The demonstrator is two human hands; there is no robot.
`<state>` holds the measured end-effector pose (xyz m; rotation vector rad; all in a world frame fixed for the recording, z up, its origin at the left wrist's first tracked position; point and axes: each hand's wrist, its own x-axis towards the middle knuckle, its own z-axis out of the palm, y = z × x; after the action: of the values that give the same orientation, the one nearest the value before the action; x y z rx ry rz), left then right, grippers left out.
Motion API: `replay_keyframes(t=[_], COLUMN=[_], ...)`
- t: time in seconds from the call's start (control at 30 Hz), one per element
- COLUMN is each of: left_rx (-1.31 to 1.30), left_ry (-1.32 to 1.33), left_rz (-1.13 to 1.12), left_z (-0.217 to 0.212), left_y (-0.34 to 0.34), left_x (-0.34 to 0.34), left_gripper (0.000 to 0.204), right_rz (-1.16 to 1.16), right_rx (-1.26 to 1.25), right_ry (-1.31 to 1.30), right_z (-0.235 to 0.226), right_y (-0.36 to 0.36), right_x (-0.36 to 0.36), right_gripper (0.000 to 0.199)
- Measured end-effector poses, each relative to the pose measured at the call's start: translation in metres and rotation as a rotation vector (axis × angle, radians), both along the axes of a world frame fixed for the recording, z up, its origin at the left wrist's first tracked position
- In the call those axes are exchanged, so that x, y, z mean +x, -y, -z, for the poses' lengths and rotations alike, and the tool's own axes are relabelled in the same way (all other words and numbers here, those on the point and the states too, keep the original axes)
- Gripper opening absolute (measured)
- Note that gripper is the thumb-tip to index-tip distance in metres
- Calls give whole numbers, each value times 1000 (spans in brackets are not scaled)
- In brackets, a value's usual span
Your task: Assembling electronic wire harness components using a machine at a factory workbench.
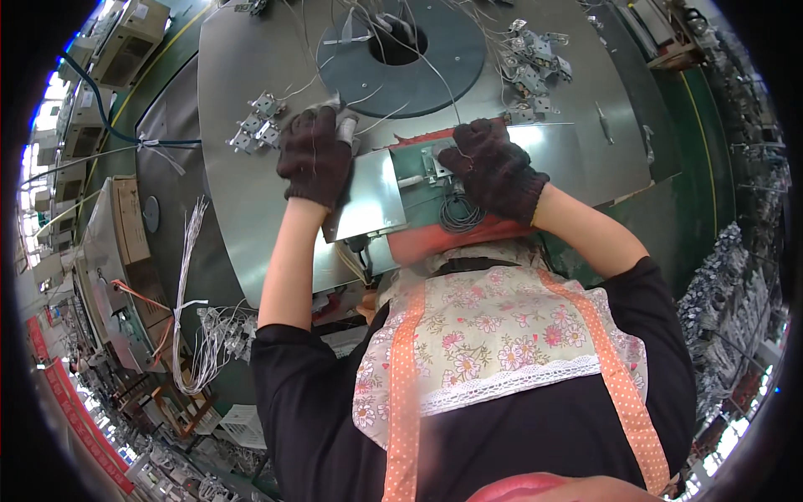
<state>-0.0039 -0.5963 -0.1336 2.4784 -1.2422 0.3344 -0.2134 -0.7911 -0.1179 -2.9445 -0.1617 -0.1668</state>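
Observation:
Both my hands wear dark knitted gloves. My left hand [316, 159] is closed at the left end of the work, over a shiny sheet metal plate [366, 197]. A pale tube-like piece [346, 129] shows beside its fingers; the rest of what it grips is hidden. Curled fingers of my right hand [495, 167] meet a small metal bracket [435, 165] with thin wire on it. The bracket lies over a green surface, right of the plate. Just below it is a coil of dark wire [461, 215]. Red cloth [427, 243] lies along the near edge.
Beyond my hands, a dark round disc [401, 92] with a central hole carries many thin wires. Clusters of metal brackets lie to its left [257, 124] and right [535, 67]. A bundle of white wires [189, 276] hangs at the left, by a dark blue hose [109, 117].

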Motion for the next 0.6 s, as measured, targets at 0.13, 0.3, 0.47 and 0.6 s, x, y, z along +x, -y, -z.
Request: replay_keyframes(t=[0.13, 0.3, 0.47, 0.6], left_rx=[-70, -60, 203, 217], left_ry=[83, -8, 47, -63], left_rz=[166, 464, 519, 496], left_z=[-8, -3, 21, 17], left_y=[3, 29, 50, 46], left_x=[-38, -76, -104, -111], left_gripper=[24, 23, 37, 42], right_rz=[53, 161, 38, -25], right_rx=[122, 347, 310, 438], right_ry=[74, 89, 54, -117], right_z=[18, 18, 30, 3], right_y=[-2, -15, -7, 23], right_x=[-10, -14, -9, -9], right_gripper=[33, 63, 66, 68])
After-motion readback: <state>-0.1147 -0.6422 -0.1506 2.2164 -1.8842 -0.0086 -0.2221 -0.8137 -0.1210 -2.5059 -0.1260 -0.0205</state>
